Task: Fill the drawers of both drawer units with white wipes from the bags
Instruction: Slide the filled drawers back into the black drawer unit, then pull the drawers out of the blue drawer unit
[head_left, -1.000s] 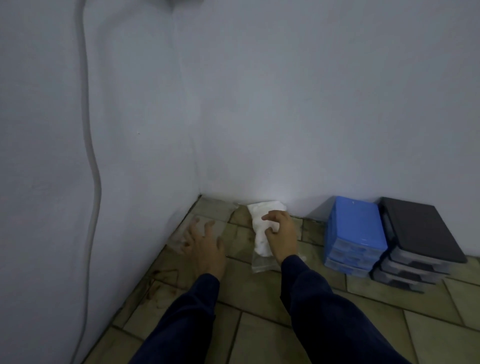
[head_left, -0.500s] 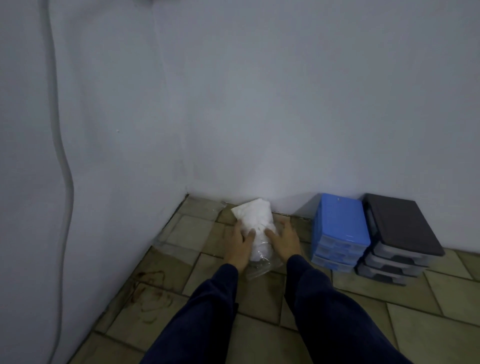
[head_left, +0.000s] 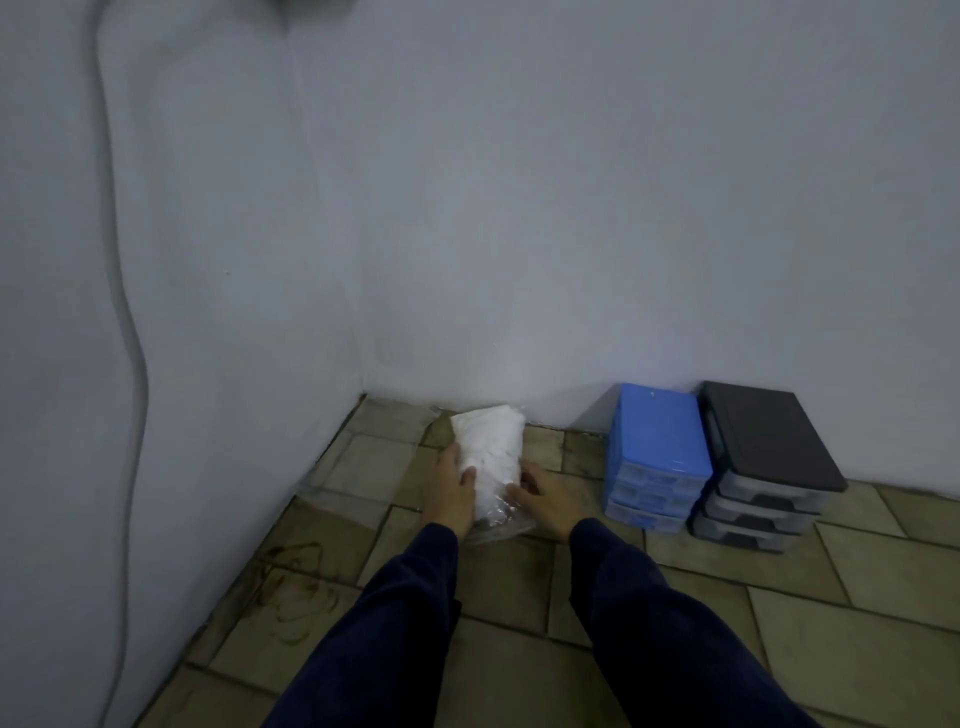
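A clear plastic bag of white wipes (head_left: 491, 452) lies on the tiled floor near the room's corner. My left hand (head_left: 451, 491) grips its left side, thumb over the bag. My right hand (head_left: 545, 496) holds the near right end, fingers on the crinkled plastic. To the right stand a blue drawer unit (head_left: 655, 449) and a black-topped drawer unit (head_left: 763, 457), side by side against the wall, each with three drawers, all closed.
A second clear, flat plastic bag (head_left: 358, 470) lies on the tiles to the left by the wall. White walls meet in a corner just behind. A cable (head_left: 132, 332) hangs down the left wall. Open tiled floor (head_left: 857, 623) lies at the near right.
My left hand left the flat bag at the left and came onto the wipes bag. Both hands now hold the bag, which has shifted slightly on the floor.
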